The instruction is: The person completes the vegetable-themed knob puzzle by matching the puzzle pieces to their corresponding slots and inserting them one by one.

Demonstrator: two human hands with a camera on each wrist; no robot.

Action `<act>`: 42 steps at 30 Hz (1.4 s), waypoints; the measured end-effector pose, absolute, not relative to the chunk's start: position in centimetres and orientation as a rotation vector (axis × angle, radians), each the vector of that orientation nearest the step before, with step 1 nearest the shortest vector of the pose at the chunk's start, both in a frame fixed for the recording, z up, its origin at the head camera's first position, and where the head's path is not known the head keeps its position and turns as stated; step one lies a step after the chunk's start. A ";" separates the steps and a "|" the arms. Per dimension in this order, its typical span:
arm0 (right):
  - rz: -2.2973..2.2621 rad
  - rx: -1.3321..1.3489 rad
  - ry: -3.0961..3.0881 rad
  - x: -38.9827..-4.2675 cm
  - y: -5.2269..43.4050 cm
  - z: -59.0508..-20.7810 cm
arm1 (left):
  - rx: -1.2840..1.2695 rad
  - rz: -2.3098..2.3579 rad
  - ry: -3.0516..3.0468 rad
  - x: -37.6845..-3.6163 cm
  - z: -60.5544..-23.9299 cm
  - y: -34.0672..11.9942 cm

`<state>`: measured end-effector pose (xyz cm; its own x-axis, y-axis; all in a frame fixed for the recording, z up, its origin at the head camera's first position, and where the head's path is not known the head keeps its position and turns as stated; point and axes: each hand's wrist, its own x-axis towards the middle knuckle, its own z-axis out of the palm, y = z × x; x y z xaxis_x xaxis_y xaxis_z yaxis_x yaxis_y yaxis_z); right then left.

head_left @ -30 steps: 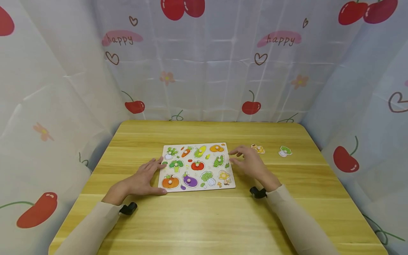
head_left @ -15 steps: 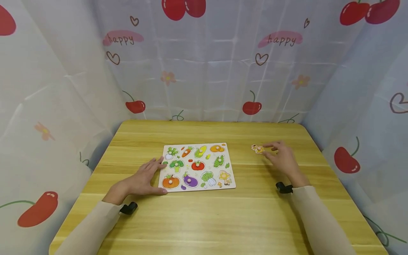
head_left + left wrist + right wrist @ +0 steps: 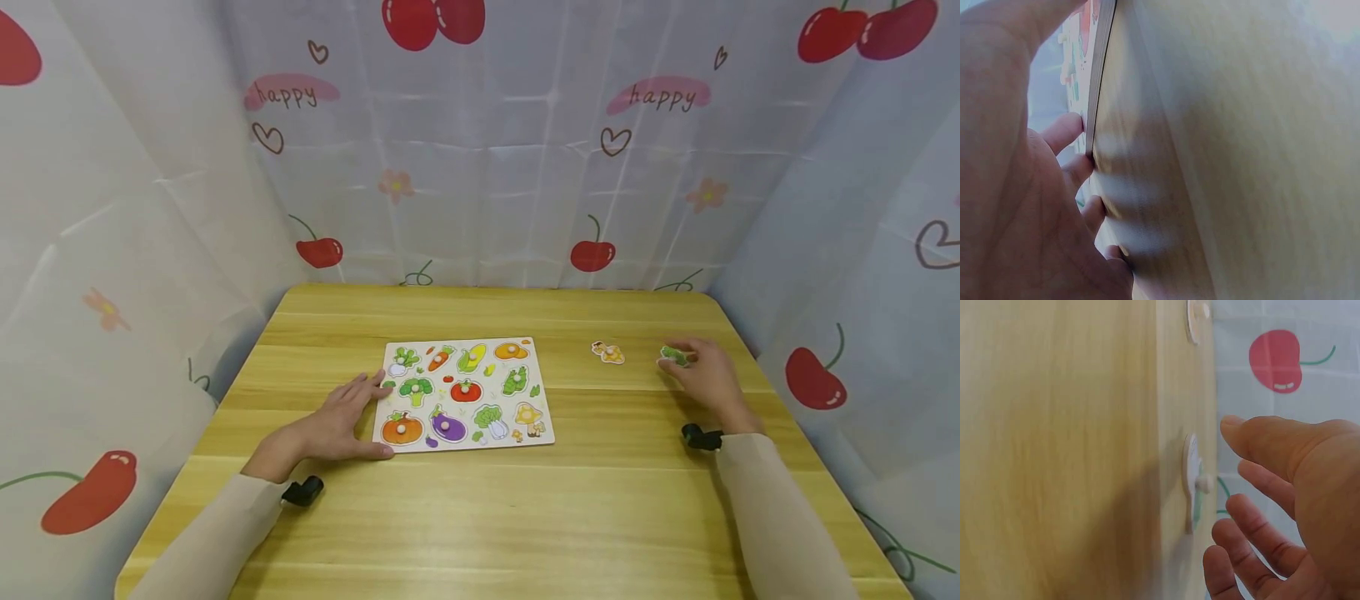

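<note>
A vegetable peg puzzle board (image 3: 487, 389) lies left of centre on the table. My left hand (image 3: 333, 427) rests at its left side, thumb and fingers spread, fingertips along the edge (image 3: 1094, 94) in the left wrist view. My right hand (image 3: 708, 375) hovers over the bok choy puzzle piece (image 3: 671, 356), which it partly hides. In the right wrist view the thumb (image 3: 1254, 437) and fingers are spread, apart from the piece's white knob (image 3: 1205, 483). A mushroom puzzle piece (image 3: 608, 352) lies between the board and my right hand.
The wooden table (image 3: 480, 517) has rounded far corners. A white curtain (image 3: 480, 200) with cherry prints hangs behind it and along both sides. Black wrist cameras sit at the left wrist (image 3: 303, 491) and right wrist (image 3: 702, 437).
My right hand has moved from beside the board's right edge, past the mushroom piece, to the bok choy piece at the right. The left hand and board have stayed in place.
</note>
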<state>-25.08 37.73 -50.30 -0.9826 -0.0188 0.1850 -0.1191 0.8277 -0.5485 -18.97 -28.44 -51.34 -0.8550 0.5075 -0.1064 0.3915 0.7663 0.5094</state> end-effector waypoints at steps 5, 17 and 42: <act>0.843 0.108 -2.851 -25.5 38.5 -51.0 | 0.700 0.704 2.726 -19.0 -51.3 -28.4; 0.889 -0.029 -2.903 -25.7 38.8 -51.5 | 0.710 0.717 2.723 -19.0 -51.2 -28.4; 0.849 0.072 -2.807 -24.3 36.3 -51.3 | 0.700 0.725 2.707 -19.1 -51.1 -28.5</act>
<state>-24.28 36.31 -51.30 -0.9771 0.0137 0.2122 -0.1062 0.8331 -0.5428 -19.13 -28.45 -51.09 -0.8526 0.5097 -0.1148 0.3841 0.7604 0.5238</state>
